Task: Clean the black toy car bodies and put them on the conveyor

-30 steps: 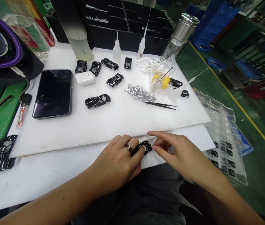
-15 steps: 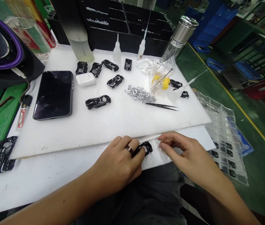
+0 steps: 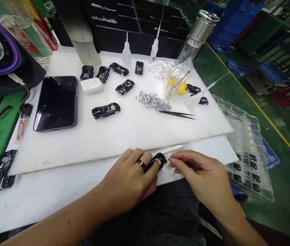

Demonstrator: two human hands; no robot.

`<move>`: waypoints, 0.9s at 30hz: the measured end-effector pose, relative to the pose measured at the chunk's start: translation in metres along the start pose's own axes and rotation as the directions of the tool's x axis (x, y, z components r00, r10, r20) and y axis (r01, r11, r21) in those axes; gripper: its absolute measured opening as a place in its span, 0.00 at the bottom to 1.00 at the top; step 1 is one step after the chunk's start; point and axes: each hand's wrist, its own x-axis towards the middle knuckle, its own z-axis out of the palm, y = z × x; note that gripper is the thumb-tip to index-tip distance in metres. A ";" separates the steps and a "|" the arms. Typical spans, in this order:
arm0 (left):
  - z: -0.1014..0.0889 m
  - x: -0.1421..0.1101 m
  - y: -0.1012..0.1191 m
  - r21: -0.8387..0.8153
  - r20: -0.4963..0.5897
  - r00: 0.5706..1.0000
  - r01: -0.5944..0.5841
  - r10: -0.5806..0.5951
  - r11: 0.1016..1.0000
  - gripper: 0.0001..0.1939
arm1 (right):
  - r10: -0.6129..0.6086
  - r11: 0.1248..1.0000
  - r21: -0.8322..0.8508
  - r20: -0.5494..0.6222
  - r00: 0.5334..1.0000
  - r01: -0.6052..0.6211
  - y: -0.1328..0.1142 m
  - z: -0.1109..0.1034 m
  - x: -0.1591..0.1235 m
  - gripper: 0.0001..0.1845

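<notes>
Right grip [image 3: 201, 176] nearer black car shell [image 3: 159, 161]

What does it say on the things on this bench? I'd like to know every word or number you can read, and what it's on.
Frosted bottle: a line of dark vertical lettering, too blurred to read.
Glass bottle: red and green label, too blurred to read.
Small black-capped holder: red label, too small to read.
No other text can be made out.
</notes>
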 end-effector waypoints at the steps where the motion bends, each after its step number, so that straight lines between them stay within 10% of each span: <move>1: 0.000 0.000 0.000 0.001 -0.007 1.000 -0.001 0.001 1.000 0.17 | -0.059 0.997 -0.044 0.001 0.998 0.059 0.000 0.003 0.000 0.02; 27: 0.001 -0.001 0.001 -0.033 0.009 1.000 -0.004 0.004 0.999 0.17 | -0.091 0.940 -0.325 0.046 0.995 0.101 -0.022 0.019 0.004 0.06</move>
